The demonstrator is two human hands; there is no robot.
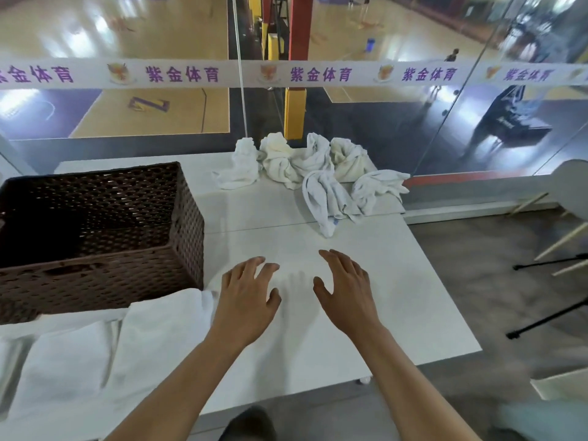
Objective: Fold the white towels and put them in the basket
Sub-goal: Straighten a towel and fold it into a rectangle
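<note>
Your left hand (246, 297) and right hand (345, 288), fingers (256, 264) released, spread above the bench (397, 313), with crumpled towels (318, 163) beyond them.

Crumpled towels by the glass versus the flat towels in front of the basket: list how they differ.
The crumpled towels are bunched and twisted; the flat towels lie smooth. The crumpled towels sit at the table's far edge; the flat towels at its near left. Both are white and outside the basket.
</note>
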